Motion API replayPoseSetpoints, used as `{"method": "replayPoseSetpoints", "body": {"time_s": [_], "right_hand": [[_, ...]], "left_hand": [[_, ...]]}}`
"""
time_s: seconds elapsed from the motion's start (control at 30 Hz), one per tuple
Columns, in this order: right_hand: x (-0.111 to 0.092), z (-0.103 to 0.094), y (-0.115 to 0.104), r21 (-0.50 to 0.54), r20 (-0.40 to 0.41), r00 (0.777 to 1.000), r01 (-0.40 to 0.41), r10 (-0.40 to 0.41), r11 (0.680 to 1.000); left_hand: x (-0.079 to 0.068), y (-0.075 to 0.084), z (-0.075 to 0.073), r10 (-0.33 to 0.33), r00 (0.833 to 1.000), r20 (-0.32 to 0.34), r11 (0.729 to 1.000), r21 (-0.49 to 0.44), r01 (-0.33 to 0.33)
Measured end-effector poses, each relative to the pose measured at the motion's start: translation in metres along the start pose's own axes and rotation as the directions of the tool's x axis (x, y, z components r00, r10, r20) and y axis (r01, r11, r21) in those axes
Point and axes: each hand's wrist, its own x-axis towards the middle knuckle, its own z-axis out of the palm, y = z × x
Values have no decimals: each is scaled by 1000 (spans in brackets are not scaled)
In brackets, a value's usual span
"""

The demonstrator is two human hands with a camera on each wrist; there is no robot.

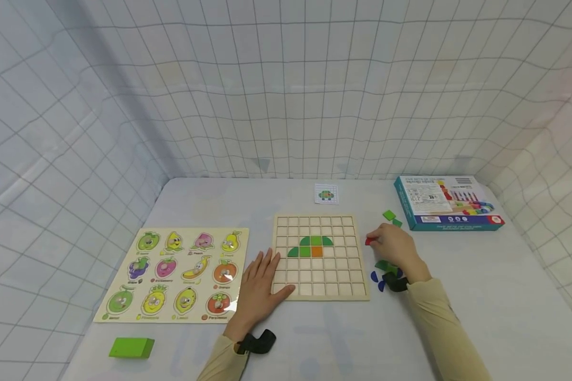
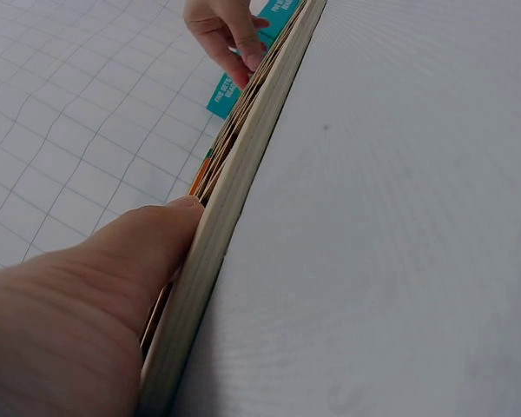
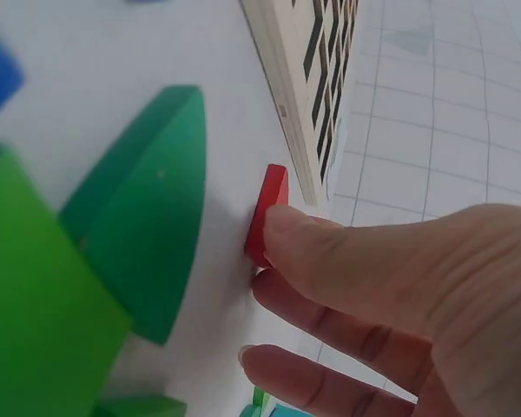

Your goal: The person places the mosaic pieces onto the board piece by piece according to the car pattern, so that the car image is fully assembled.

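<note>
A wooden grid board [image 1: 319, 286] lies in the middle of the table. Green pieces [image 1: 305, 251] and one orange square [image 1: 316, 251] fill some of its cells. My left hand [image 1: 259, 291] rests at the board's left edge with fingers extended, its thumb over the near corner. To the right of the board, my right hand [image 1: 395, 246] pinches a small red piece [image 3: 267, 204] between thumb and fingers, low over the table. Below that hand lie a dark green curved piece [image 3: 152, 208] and blue pieces [image 1: 374, 277]. Green squares [image 1: 389, 215] lie beyond it.
Behind the board lies a small pattern card [image 1: 326, 194]. A fruit peg puzzle [image 1: 171, 275] is on the left, with a green block [image 1: 131, 347] in front of it. At the back right sits a flat game box [image 1: 450, 203]. Grid-patterned cloth walls [image 1: 286, 106] enclose the table.
</note>
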Motion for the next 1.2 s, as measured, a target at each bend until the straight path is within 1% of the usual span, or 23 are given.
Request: {"method": "replayPoseSetpoints", "body": {"time_s": [0.2,0.37,0.47,0.6,0.9,1.03,1.2], "right_hand": [[-2,-2,4,21,26,998,-52,51,998],[-2,-4,8,36,33,998,-51,50,998],[-3,-5,9,77,43,998,-51,48,996],[-6,-5,12,157,55,997,-62,54,986],[-14,0,15,254,11,997,-72,71,965],[-18,2,16,294,-24,998,-44,54,955],[-21,8,13,305,-56,998,-8,26,952]], "left_hand": [[0,-1,1,3,1000,-7,1000,7,-3],[0,-1,-1,1,1000,-9,1000,-1,-1],[0,0,-1,0,1000,-9,1000,-3,-1],[0,0,0,1,1000,-10,1000,-3,-1],[0,-1,1,-1,1000,-5,1000,-10,1],[0,-1,3,6,1000,-15,1000,-1,-6],[0,-2,3,13,1000,-28,1000,6,-13]]}}
